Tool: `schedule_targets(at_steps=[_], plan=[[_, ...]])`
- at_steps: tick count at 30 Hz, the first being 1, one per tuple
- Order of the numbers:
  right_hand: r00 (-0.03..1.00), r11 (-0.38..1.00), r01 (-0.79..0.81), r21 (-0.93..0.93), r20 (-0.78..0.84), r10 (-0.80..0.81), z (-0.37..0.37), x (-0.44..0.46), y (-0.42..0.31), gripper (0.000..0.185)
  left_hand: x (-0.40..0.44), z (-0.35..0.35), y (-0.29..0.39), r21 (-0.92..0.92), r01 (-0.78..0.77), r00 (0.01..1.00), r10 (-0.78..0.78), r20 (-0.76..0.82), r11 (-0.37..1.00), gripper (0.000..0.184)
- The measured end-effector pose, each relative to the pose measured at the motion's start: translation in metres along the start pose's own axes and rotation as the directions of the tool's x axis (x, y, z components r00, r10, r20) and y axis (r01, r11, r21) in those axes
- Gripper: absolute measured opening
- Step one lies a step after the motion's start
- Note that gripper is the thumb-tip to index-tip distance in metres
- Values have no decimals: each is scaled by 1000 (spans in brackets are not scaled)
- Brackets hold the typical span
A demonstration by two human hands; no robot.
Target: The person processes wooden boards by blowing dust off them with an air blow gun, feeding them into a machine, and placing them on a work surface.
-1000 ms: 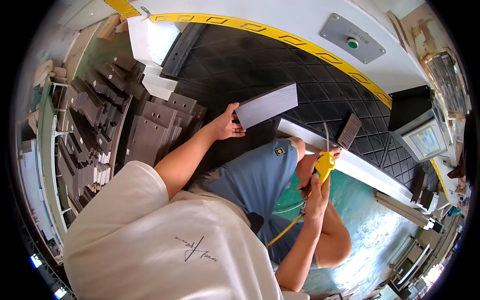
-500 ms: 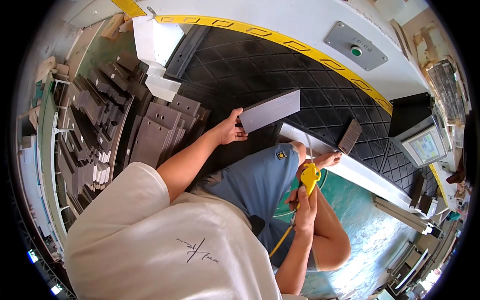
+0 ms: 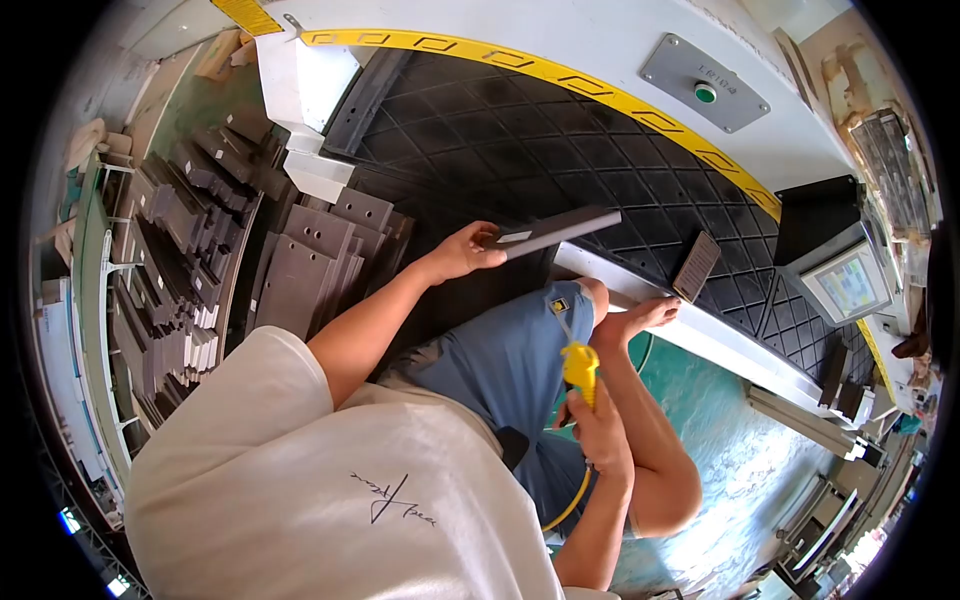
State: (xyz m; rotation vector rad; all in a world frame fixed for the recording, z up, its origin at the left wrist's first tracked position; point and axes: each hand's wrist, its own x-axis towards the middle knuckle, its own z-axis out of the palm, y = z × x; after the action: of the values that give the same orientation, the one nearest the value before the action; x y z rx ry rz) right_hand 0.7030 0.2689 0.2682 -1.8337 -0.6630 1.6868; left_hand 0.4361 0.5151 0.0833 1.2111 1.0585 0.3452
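Observation:
My left hand (image 3: 468,252) is closed on one end of a flat grey metal plate (image 3: 560,231). The plate is tilted, so a narrow edge and a small white label show, and its far end points right over the black grid-patterned bed. Wrapped in my right hand (image 3: 602,432) is a yellow air blow gun (image 3: 580,366), its nozzle pointing up and left near my knee. A yellow hose (image 3: 572,510) runs down from the gun's handle.
Several dark plates with holes (image 3: 305,260) stand on the left, beside a rack of more plates (image 3: 190,230). A small brown perforated block (image 3: 697,266) lies on the black bed (image 3: 620,160). At right is a control screen (image 3: 848,287); a green button (image 3: 705,93) sits above.
My left hand has turned the plate from its broad face to its narrow edge. My right hand has moved the air blow gun left and slightly down, turning its nozzle leftward.

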Motion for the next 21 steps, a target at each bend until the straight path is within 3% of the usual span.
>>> schedule_targets(at_steps=[1, 2, 5, 7, 9, 11, 12, 14, 15, 16, 19, 21], plan=[[997, 996, -36, -77, 58, 41, 3, -1, -5, 29, -4, -1, 5, 137, -107, 994, 103, 31, 985, 84], [997, 988, -52, -143, 54, 60, 5, -1, -15, 30, 0, -2, -12, 437, -191, 975, 222, -21, 879, 96], [985, 968, -10, -252, 166, 54, 9, 3, -23, 31, -6, 6, -17, 703, -327, 895, 446, 15, 631, 101], [896, 724, 442, -529, 230, -379, -2, 20, 7, 31, -8, 9, -24, 746, -304, 888, 460, -3, 592, 105], [863, 698, 445, -561, 62, -501, -8, 28, 20, 32, -7, 11, -33, 800, -275, 882, 470, -11, 534, 105], [901, 958, 128, -255, -374, -220, 3, 26, -28, 36, -7, 13, -36, 792, -276, 873, 487, -31, 545, 106], [909, 956, 138, -258, -349, -226, 2, 31, -27, 36, -5, 12, -37, 790, -278, 866, 499, -41, 547, 106], [997, 969, 64, -237, -28, -72, 5, 31, -29, 37, -1, 8, -39, 794, -297, 859, 511, -20, 530, 109], [991, 971, 21, -236, 137, 11, 8, 29, -32, 38, 0, 6, -40, 796, -307, 857, 515, -8, 522, 111], [972, 932, -78, -353, 180, 150, 14, 29, -41, 39, 3, 2, -39, 804, -307, 851, 525, -9, 510, 110], [977, 971, -163, 177, 165, 134, 32, 69, -4, 37, 24, -12, -32, 817, -300, 830, 557, -30, 492, 107], [990, 921, -125, 369, 106, 92, 49, 93, 10, 42, 45, -25, -28, 819, -260, 829, 553, -82, 511, 107]])
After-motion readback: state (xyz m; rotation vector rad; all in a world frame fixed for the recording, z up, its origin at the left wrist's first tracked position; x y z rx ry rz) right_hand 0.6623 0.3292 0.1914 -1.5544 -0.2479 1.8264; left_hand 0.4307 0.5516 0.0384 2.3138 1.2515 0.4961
